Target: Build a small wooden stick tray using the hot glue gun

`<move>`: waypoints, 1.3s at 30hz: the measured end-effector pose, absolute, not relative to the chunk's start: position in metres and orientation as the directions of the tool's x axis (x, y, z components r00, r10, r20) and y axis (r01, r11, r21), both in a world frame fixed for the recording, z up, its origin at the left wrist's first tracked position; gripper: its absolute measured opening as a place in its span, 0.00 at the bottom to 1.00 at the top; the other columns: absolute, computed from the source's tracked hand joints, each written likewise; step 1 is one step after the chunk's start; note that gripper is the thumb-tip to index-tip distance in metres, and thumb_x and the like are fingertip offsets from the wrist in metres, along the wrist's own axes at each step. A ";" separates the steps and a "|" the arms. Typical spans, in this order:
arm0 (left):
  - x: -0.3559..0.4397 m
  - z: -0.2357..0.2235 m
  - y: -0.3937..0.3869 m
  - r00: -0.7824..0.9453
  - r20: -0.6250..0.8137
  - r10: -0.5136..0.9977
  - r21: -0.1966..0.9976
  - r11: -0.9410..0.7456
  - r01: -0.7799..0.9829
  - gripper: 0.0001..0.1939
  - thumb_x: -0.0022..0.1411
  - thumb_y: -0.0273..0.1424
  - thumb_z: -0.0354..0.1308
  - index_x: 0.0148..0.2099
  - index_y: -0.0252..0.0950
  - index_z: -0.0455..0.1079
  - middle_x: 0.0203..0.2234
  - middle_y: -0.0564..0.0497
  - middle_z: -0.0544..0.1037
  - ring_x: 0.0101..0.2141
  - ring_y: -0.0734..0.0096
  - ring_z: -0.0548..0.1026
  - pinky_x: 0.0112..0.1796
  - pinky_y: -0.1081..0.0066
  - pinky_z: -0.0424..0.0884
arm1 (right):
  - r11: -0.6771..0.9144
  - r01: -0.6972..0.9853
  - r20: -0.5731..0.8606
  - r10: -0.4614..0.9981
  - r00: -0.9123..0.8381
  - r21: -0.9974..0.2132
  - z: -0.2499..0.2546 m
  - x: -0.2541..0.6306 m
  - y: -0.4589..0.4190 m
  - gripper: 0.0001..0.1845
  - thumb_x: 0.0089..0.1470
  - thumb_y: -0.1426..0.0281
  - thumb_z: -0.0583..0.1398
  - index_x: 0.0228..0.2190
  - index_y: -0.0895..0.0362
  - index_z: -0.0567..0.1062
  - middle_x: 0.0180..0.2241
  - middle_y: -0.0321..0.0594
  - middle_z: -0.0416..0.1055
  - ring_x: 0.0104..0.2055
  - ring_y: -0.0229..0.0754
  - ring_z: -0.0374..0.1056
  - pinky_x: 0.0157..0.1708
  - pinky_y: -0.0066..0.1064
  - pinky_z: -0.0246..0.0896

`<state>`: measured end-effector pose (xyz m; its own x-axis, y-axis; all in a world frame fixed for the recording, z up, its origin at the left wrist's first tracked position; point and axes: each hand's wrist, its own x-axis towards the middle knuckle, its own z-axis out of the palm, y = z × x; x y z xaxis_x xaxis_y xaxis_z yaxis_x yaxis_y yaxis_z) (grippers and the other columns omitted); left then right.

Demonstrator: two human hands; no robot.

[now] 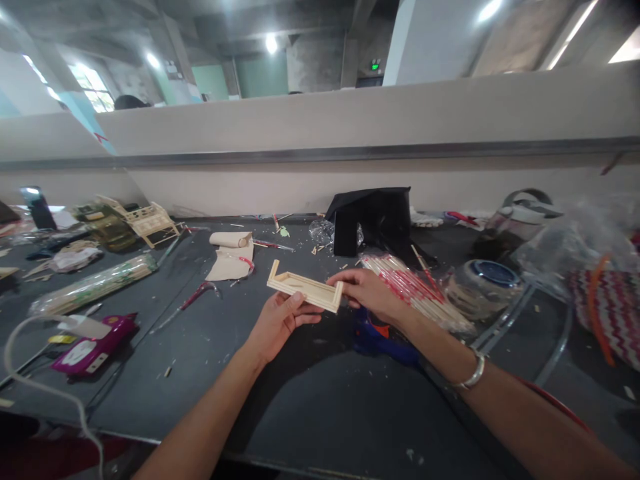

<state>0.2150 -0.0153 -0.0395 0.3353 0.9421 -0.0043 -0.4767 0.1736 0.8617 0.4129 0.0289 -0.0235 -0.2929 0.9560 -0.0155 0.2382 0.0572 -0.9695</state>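
A small frame built of pale wooden sticks, long and narrow with a short upright piece at each end, is held above the dark table. My left hand is closed on its near long side, thumb on top and fingers beneath. At the frame's right end, the fingers of my right hand are closed around the corner by the short upright. Below my right forearm lies a blue tool with an orange part, partly covered by the arm. Red-and-white packs of wooden sticks lie just beyond my right hand.
On the left are a purple power strip, a bagged bundle of sticks and a small wooden model. Brown paper lies mid-table. Black cloth stands behind; a clear jar and plastic bags sit right.
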 end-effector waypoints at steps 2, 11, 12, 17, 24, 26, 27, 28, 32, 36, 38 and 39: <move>0.215 -0.038 -0.016 0.305 -0.008 0.952 0.858 0.163 -0.487 0.18 0.57 0.33 0.62 0.49 0.34 0.66 0.40 0.42 0.78 0.37 0.61 0.79 0.38 0.64 0.76 | 0.076 0.246 -0.008 0.946 -0.324 -0.966 -0.021 0.417 0.031 0.12 0.44 0.67 0.58 0.31 0.59 0.77 0.17 0.31 0.65 0.14 0.29 0.51 0.14 0.23 0.45; 0.206 -0.036 -0.014 0.245 0.016 0.969 0.990 0.019 -0.141 0.45 0.42 0.25 0.70 0.61 0.47 0.55 0.47 0.48 0.73 0.39 0.67 0.75 0.40 0.68 0.71 | 0.289 0.392 0.115 0.904 -0.411 -0.874 -0.014 0.445 0.045 0.11 0.49 0.69 0.57 0.31 0.57 0.79 0.23 0.34 0.73 0.23 0.35 0.62 0.23 0.26 0.55; 0.201 -0.036 -0.016 0.314 0.004 0.950 1.000 0.006 -0.030 0.41 0.42 0.26 0.70 0.59 0.44 0.61 0.48 0.48 0.73 0.42 0.66 0.73 0.42 0.69 0.70 | 0.313 0.410 0.124 0.896 -0.426 -0.856 -0.013 0.445 0.044 0.11 0.49 0.70 0.56 0.31 0.56 0.79 0.24 0.34 0.73 0.24 0.36 0.64 0.25 0.27 0.56; 0.170 -0.033 -0.052 0.288 -0.091 0.953 0.896 -0.049 0.442 0.31 0.45 0.33 0.69 0.54 0.45 0.68 0.43 0.49 0.71 0.36 0.67 0.70 0.37 0.70 0.67 | 0.437 0.454 0.141 0.823 -0.551 -0.777 -0.015 0.429 0.031 0.12 0.50 0.75 0.55 0.29 0.55 0.79 0.29 0.35 0.75 0.31 0.39 0.68 0.33 0.28 0.59; 0.153 -0.047 -0.106 0.305 -0.042 0.951 0.902 -0.095 0.421 0.16 0.50 0.34 0.65 0.44 0.44 0.75 0.39 0.50 0.69 0.32 0.72 0.67 0.34 0.72 0.65 | 0.585 0.434 0.165 0.705 -0.690 -0.686 -0.033 0.408 0.016 0.13 0.51 0.79 0.54 0.29 0.55 0.78 0.31 0.36 0.73 0.35 0.39 0.68 0.38 0.29 0.58; 0.154 -0.053 -0.111 0.282 -0.041 0.958 0.906 -0.083 0.415 0.17 0.51 0.32 0.65 0.45 0.44 0.75 0.39 0.49 0.70 0.32 0.72 0.68 0.35 0.72 0.66 | 0.608 0.442 0.169 0.693 -0.701 -0.660 -0.038 0.405 0.015 0.13 0.52 0.79 0.54 0.29 0.55 0.77 0.30 0.37 0.72 0.35 0.39 0.68 0.37 0.28 0.57; 0.154 -0.055 -0.113 0.256 -0.038 0.966 0.906 -0.075 0.417 0.20 0.51 0.31 0.65 0.48 0.44 0.73 0.38 0.50 0.71 0.32 0.72 0.69 0.35 0.72 0.66 | 0.617 0.447 0.170 0.689 -0.705 -0.648 -0.039 0.404 0.014 0.12 0.52 0.79 0.54 0.29 0.56 0.77 0.30 0.37 0.72 0.34 0.39 0.67 0.37 0.28 0.57; 0.155 -0.057 -0.114 0.229 -0.033 0.973 0.905 -0.068 0.420 0.22 0.51 0.30 0.65 0.51 0.44 0.71 0.36 0.51 0.72 0.31 0.72 0.69 0.35 0.72 0.66 | 0.625 0.452 0.172 0.686 -0.707 -0.636 -0.040 0.403 0.014 0.12 0.52 0.79 0.55 0.29 0.56 0.77 0.30 0.37 0.72 0.34 0.39 0.67 0.37 0.28 0.57; 0.156 -0.060 -0.115 0.206 0.045 0.978 0.878 -0.137 0.459 0.17 0.54 0.28 0.61 0.47 0.41 0.71 0.35 0.52 0.72 0.31 0.73 0.70 0.34 0.72 0.68 | 0.650 0.468 0.182 0.679 -0.711 -0.598 -0.042 0.404 0.016 0.11 0.53 0.80 0.55 0.29 0.57 0.76 0.30 0.37 0.71 0.34 0.38 0.67 0.37 0.28 0.58; 0.154 -0.058 -0.114 0.238 0.100 0.966 0.846 -0.208 0.490 0.07 0.55 0.28 0.60 0.39 0.39 0.73 0.39 0.50 0.71 0.33 0.75 0.71 0.34 0.74 0.69 | 0.657 0.494 0.211 0.698 -0.684 -0.570 -0.033 0.406 0.015 0.09 0.53 0.79 0.56 0.30 0.58 0.76 0.31 0.39 0.72 0.35 0.39 0.67 0.38 0.29 0.58; 0.153 -0.057 -0.113 0.255 0.095 0.962 0.852 -0.211 0.480 0.05 0.55 0.28 0.60 0.37 0.38 0.73 0.38 0.50 0.71 0.34 0.74 0.72 0.34 0.74 0.70 | 0.657 0.500 0.245 0.711 -0.659 -0.564 -0.022 0.405 0.007 0.09 0.54 0.77 0.56 0.31 0.58 0.76 0.32 0.40 0.73 0.36 0.39 0.68 0.39 0.29 0.58; 0.152 -0.056 -0.112 0.264 0.090 0.960 0.856 -0.209 0.472 0.04 0.55 0.28 0.60 0.36 0.38 0.73 0.38 0.50 0.71 0.35 0.74 0.72 0.35 0.74 0.70 | 0.659 0.496 0.263 0.714 -0.648 -0.565 -0.015 0.402 0.001 0.08 0.55 0.77 0.56 0.31 0.57 0.76 0.33 0.39 0.73 0.36 0.39 0.68 0.39 0.29 0.59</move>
